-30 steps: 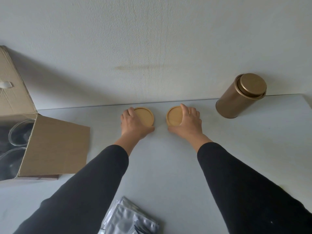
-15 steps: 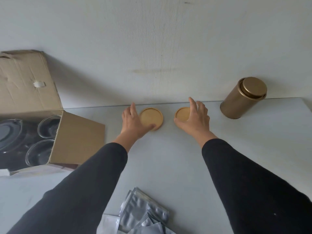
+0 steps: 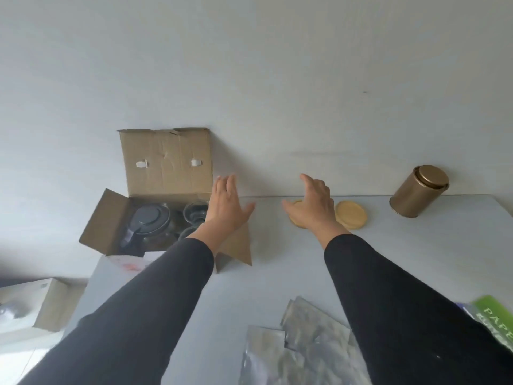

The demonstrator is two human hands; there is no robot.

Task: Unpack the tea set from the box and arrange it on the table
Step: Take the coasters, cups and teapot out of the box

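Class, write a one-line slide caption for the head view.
Both empty hands, left and right, reach toward the open box, coasters already on the table.

Wall: plain off-white, filling the upper half of the scene, beyond the tips of the left fingers and the right fingers.
Wall smear: faint brownish horizontal streak, just above the right fingers.
Wall speck: tiny dark mark, high above and to the right of the right fingers.
Foil pouches: loose overlapping pile of crinkled silver packets, well back from both sets of fingers, between the two sleeves.
Green packet: bright green, pale letters "PAPE", cut off by the frame; far right of the right fingers, near the wearer.
Pale box: blurred, white top and tan side, far left of and well back from the left fingers.
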